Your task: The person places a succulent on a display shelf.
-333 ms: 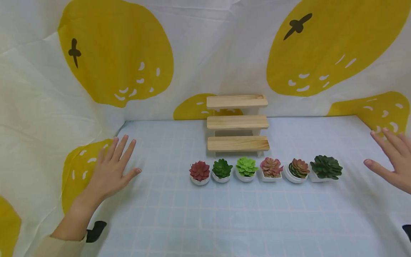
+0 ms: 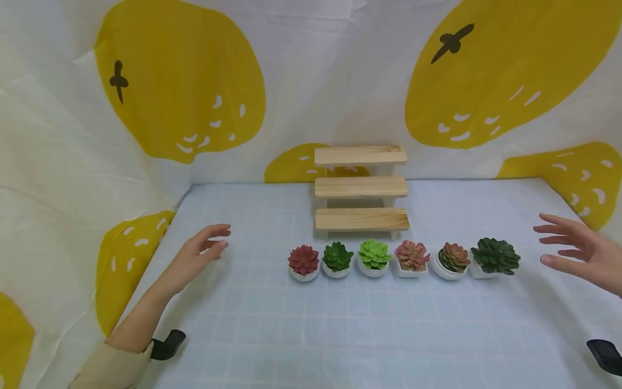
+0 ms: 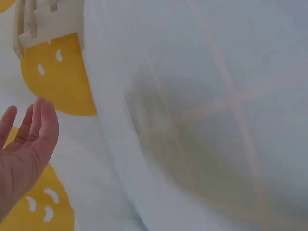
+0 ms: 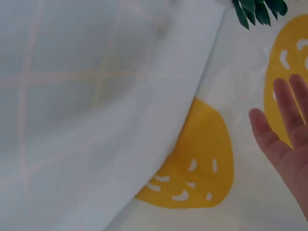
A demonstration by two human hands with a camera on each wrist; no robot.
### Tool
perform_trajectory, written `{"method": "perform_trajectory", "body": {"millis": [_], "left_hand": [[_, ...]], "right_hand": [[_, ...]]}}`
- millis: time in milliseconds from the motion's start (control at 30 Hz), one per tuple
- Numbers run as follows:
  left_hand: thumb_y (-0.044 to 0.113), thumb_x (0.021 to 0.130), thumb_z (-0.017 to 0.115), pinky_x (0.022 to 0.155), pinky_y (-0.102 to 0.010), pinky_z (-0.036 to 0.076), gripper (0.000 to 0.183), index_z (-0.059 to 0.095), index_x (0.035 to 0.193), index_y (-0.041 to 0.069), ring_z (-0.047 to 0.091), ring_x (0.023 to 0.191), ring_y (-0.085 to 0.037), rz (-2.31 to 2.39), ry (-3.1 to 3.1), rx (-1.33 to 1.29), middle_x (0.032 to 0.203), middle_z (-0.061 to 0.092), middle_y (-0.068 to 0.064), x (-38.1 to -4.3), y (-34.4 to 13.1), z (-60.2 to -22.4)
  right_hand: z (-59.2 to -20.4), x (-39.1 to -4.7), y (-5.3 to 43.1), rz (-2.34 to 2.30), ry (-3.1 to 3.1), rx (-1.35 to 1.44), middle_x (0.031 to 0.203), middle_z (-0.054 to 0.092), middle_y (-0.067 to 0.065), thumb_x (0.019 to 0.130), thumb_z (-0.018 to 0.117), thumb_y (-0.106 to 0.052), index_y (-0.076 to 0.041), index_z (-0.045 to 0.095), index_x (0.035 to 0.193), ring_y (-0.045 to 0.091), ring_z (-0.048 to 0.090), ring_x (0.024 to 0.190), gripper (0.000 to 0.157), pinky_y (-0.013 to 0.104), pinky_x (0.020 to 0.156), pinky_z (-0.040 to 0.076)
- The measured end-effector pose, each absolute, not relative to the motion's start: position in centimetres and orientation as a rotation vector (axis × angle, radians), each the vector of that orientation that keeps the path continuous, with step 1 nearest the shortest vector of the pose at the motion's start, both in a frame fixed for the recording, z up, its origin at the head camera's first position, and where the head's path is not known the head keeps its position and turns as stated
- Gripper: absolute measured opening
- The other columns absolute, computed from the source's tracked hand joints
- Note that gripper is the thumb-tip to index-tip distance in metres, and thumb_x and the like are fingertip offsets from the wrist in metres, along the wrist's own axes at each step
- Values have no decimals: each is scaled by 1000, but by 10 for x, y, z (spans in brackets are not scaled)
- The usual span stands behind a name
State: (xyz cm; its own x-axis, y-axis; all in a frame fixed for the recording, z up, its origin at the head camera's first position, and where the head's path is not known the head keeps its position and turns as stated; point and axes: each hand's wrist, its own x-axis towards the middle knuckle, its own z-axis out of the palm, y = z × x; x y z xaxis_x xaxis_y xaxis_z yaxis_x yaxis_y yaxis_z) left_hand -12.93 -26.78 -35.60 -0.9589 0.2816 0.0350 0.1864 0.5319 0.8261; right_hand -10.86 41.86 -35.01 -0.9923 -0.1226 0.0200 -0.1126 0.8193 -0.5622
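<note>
While the left hand (image 2: pixel 196 259) hangs above the surface (image 2: pixel 369 335) near its left edge, fingers lightly bent with a gap between them and the thumb, the right hand (image 2: pixel 583 254) hangs near the right edge, its fingers spread a little and softly curved. Between them, six potted plants stand in a row across the surface, nearer the right edge than the left: a red plant (image 2: pixel 303 260), a small dark green plant (image 2: pixel 337 256), a bright green plant (image 2: pixel 374 254), a pink plant (image 2: pixel 412 256), a brown and green plant (image 2: pixel 454 257) and a big dark green plant (image 2: pixel 495 256). The red plant is nearest the left hand, well apart from it; the big one is nearest the right. Just behind the row, toward the back edge, stands a wooden shelf (image 2: pixel 362 187) with three steps. Past that edge hangs a white cloth (image 2: pixel 335 70) printed with yellow fruit. A beige sleeve (image 2: pixel 114 367) covers the left forearm.
</note>
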Motion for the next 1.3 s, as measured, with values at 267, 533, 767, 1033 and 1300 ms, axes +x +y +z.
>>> {"method": "perform_trajectory", "body": {"millis": [267,533,767,1033,1300], "left_hand": [[22,96,53,89,-33,50,53,33,139,-1,50,113,-33,1734,2228,236,135,39,-28,-156,-244,-375],[13,97,51,95,-38,46,55,25,143,-2,53,107,-20,1857,1991,187,138,36,-27,-183,-216,-387],[11,96,51,100,-43,40,56,25,144,-1,48,117,-30,1881,1899,195,141,35,-27,-199,-189,-391],[7,96,49,100,-38,41,53,27,143,0,49,117,-27,1879,1843,185,140,38,-26,-214,-166,-403],[11,95,54,94,-32,47,50,35,141,5,56,105,-18,1800,1834,117,135,45,-20,-228,-146,-405]], "right_hand": [[-380,-107,429,-1132,2748,-241,115,31,-37,87,66,-8,-30,10,150,-21,41,93,87,26,67,55],[-395,-114,423,-1177,2644,-269,117,28,-36,86,66,-6,-22,17,150,-21,36,96,82,29,71,54],[-399,-122,418,-1232,2539,-240,116,31,-37,83,68,-9,-15,26,145,-24,32,96,76,12,74,46],[-402,-126,415,-1186,2476,-193,136,32,35,83,68,-8,16,12,139,-23,37,92,83,15,75,49],[-403,-129,411,-1160,2454,-183,136,23,44,82,70,-9,18,10,139,-22,38,91,87,18,76,50]]}}
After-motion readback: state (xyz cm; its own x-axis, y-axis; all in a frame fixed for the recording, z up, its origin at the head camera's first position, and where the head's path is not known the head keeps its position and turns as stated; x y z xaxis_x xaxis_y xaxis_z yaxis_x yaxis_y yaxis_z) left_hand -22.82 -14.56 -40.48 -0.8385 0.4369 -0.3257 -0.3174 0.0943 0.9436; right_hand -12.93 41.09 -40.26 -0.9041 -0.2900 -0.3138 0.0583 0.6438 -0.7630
